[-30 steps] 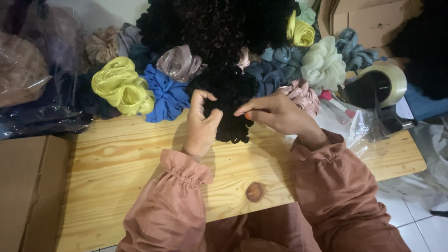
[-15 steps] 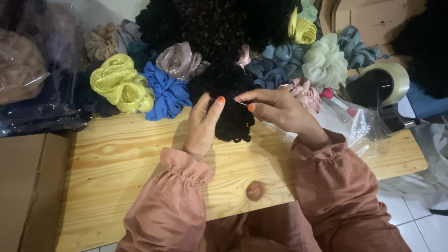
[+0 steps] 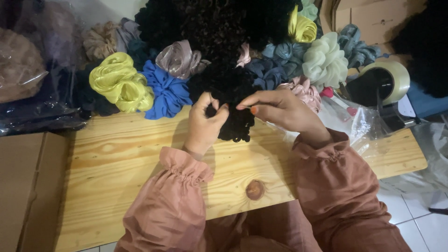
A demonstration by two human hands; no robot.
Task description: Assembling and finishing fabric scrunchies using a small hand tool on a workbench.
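Note:
A black ruffled scrunchie (image 3: 233, 98) lies on the pale wooden table (image 3: 116, 158) in front of a pile of scrunchies. My left hand (image 3: 205, 123) grips its left side with the fingers curled in. My right hand (image 3: 280, 109) pinches its right edge between thumb and forefinger. Both wrists sit in gathered pink sleeves. Part of the scrunchie is hidden behind my fingers.
Along the back lie a yellow satin scrunchie (image 3: 119, 84), a blue one (image 3: 165, 93), a mauve one (image 3: 179, 58), a pale green one (image 3: 324, 60) and several dark ones. A tape dispenser (image 3: 385, 84) and clear plastic bags stand at the right; cardboard boxes (image 3: 28, 186) at the left.
My left hand's fingers, spread half a second ago, have closed on the black scrunchie. My right hand has stayed at its right edge.

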